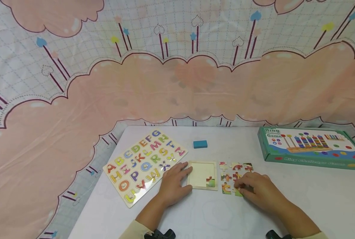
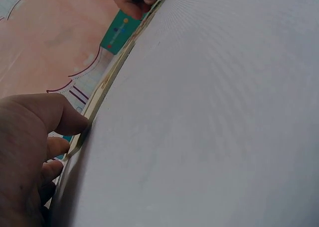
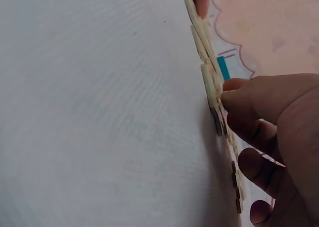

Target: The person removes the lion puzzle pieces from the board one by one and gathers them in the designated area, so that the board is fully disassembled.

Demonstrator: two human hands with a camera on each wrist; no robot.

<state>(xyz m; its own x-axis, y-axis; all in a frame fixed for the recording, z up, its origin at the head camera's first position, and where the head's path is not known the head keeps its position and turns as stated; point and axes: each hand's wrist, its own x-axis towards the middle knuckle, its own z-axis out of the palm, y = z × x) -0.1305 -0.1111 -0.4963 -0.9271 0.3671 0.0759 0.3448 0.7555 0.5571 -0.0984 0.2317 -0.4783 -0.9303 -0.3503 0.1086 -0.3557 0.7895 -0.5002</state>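
Note:
My left hand (image 1: 174, 181) rests at the left side of a small square wooden puzzle tray (image 1: 190, 175). Its thumb and fingertips touch the tray's edge, as the left wrist view also shows. One jigsaw piece (image 1: 210, 182) sits in the tray's lower right corner. Right of the tray, several loose picture jigsaw pieces (image 1: 226, 177) lie in rows on the table. Over their lower right part, my right hand (image 1: 261, 191) has its thumb and index finger pinched on a green-edged jigsaw piece (image 1: 238, 193), partly hidden by the fingers.
An alphabet board (image 1: 129, 182) with colourful letters lies at the left on the white table (image 1: 213, 215). A blue block (image 1: 200, 144) is behind the tray. A green Ring Challenge Game box (image 1: 312, 161) stands at the back right. A patterned cloth hangs behind.

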